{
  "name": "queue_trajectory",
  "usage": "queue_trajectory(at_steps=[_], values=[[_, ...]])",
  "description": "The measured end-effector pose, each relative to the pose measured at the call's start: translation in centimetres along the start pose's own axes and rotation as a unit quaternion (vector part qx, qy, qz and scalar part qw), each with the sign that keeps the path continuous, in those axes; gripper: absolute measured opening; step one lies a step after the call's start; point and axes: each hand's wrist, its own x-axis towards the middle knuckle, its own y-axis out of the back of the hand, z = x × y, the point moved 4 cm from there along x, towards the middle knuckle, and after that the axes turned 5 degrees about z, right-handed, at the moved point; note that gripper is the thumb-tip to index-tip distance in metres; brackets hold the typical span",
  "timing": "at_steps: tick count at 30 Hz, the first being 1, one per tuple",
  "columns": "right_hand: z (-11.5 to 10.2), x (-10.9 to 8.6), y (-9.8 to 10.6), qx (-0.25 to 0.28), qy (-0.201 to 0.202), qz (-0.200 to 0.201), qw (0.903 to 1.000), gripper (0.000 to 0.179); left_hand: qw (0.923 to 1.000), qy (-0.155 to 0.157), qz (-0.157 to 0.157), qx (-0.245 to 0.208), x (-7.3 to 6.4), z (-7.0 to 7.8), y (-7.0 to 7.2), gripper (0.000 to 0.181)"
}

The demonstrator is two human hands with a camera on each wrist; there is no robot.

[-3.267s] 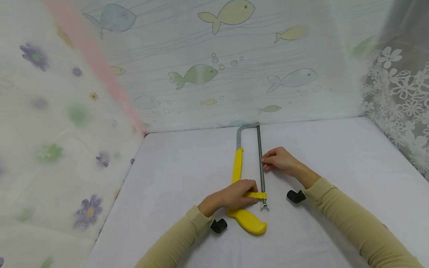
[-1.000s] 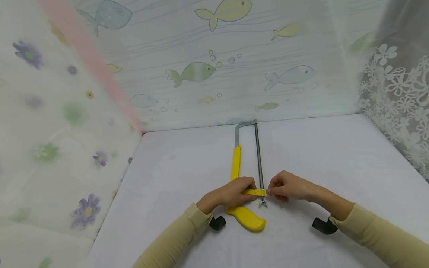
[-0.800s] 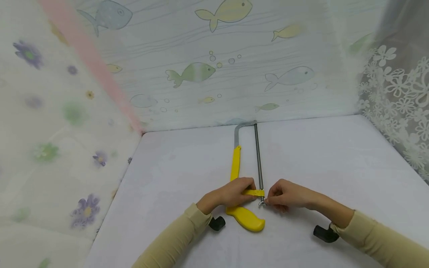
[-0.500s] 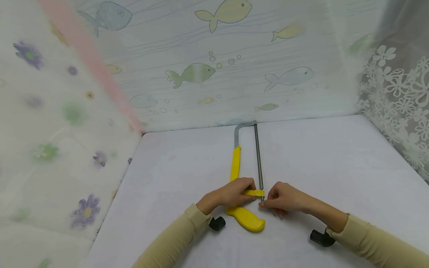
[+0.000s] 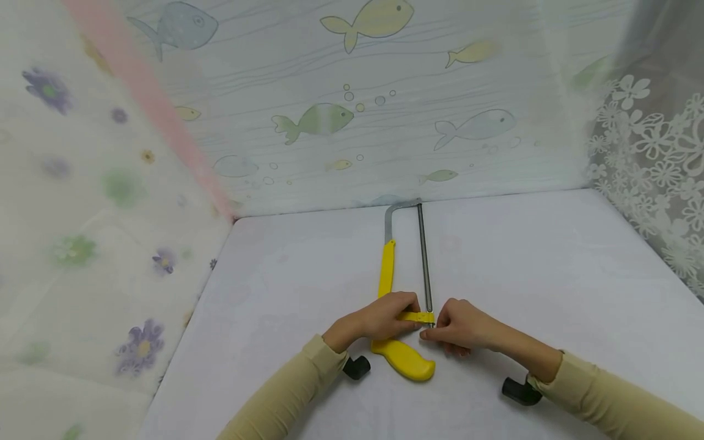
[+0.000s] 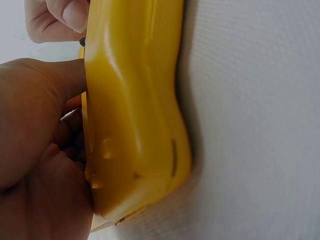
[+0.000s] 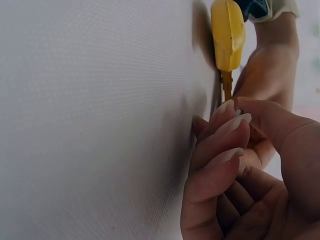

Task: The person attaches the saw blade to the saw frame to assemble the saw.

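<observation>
A hacksaw with a yellow handle (image 5: 407, 362) and a thin grey blade (image 5: 424, 256) lies flat on the white table (image 5: 550, 275), its far end at the back wall. My left hand (image 5: 385, 318) grips the yellow frame just above the handle. In the left wrist view the handle (image 6: 135, 110) fills the frame beside my left hand (image 6: 35, 125). My right hand (image 5: 456, 324) pinches the wing nut at the blade's near end, which its fingers hide in the head view. In the right wrist view a bit of metal (image 7: 239, 112) shows between the right fingertips (image 7: 225, 125).
A fish-patterned sheet (image 5: 352, 122) closes the back, a flowered one (image 5: 82, 214) the left, and a lace curtain (image 5: 649, 165) the right. Black wrist mounts (image 5: 357, 368) (image 5: 517, 391) sit under both sleeves.
My right hand left the middle of the blade, came down to its near end and closed its fingers over the wing nut. The left hand and the saw stayed put.
</observation>
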Motion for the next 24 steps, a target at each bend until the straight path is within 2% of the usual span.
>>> queue_trajectory(at_steps=[12,24], values=[[0.06,-0.15,-0.07,0.000,0.005,-0.013,0.9999,0.043,0.9999,0.009,0.002,-0.005,0.00,-0.26,-0.20,0.011],[0.38,-0.15,0.24,0.031,0.045,-0.045,0.9975,0.037,1.0000,0.005,0.006,-0.001,0.05,-0.18,-0.18,0.012]])
